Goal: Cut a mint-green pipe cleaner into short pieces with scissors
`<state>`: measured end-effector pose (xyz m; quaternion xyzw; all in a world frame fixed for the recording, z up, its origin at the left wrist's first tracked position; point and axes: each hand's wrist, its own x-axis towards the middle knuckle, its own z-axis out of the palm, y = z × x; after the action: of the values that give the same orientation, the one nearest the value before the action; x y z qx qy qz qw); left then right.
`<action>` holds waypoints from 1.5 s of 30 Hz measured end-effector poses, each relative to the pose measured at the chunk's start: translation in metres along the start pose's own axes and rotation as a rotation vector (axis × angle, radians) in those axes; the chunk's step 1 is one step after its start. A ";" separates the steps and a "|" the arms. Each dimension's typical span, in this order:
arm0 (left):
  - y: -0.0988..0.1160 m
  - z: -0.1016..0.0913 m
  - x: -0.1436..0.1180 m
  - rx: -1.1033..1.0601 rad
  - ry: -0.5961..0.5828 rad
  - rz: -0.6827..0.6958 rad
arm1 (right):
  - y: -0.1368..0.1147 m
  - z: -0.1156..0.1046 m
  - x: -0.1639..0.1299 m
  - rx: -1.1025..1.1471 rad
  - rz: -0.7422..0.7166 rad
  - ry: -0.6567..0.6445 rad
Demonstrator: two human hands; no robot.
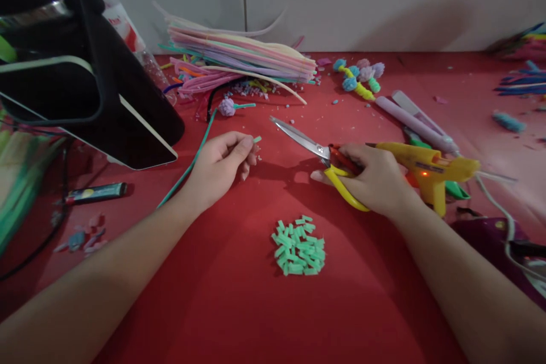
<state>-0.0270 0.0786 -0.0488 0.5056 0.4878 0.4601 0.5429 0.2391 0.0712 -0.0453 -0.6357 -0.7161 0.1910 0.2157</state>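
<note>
a heap of short green pieces [299,245] is piled on the red worktop [239,307] between the two forearms, so a good many cuts are judged already made. a long green pipe cleaner [194,160] is pinched in the left hand [222,166], its short tip [256,139] sticking out past the closed fingertips while the rest trails back across the worktop under the wrist; much of its length is uncut, so more snipping is judged left. the right hand [375,179] is clasped around the yellow-and-red handles of a pair of scissors [318,153], the blades drawn together and pointing toward the tip, a small gap apart from it.

just behind the right hand a yellow glue gun [430,169] is lying with an orange light showing, its cord running off to the right. a lilac flat iron [416,119] is set beyond it, and a small bunch of pompom-like fuzzy flowers [359,77] farther back. a stack of pastel pipe cleaners [243,54] is heaped against the pale wall [384,0]. a dark tablet on a stand [98,96] is placed at the left, with a lighter [94,192] near it. the worktop is strewn with fluff and scraps.
</note>
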 end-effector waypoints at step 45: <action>-0.006 -0.003 0.001 0.043 0.040 0.071 | -0.004 -0.002 0.002 -0.050 -0.018 -0.123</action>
<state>-0.0301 0.0800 -0.0546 0.5251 0.4900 0.4783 0.5053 0.2364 0.0731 -0.0413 -0.6215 -0.7383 0.2098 0.1571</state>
